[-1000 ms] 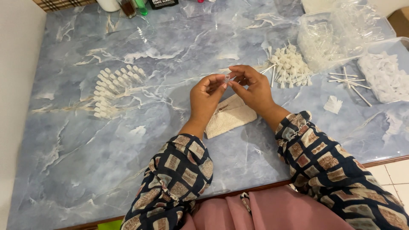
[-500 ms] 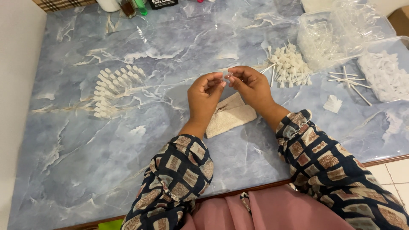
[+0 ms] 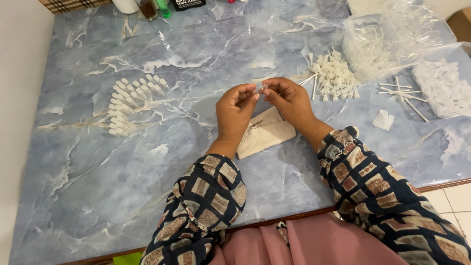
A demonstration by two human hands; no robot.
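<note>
Two hands pinch one tiny clear plastic piece [image 3: 261, 88].
Left hand [image 3: 235, 110] and right hand [image 3: 290, 100] fingertips closed on it, maybe a small tube, above a folded beige cloth [image 3: 265, 132].

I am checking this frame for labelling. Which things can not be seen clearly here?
Head view:
- Small clear piece: too small, mostly hidden by the left hand and right hand.
- Bottles: cut off by the top edge.
- Clear plastic box: contents too blurred to tell.
- Beige cloth: partly under the hands.
</note>
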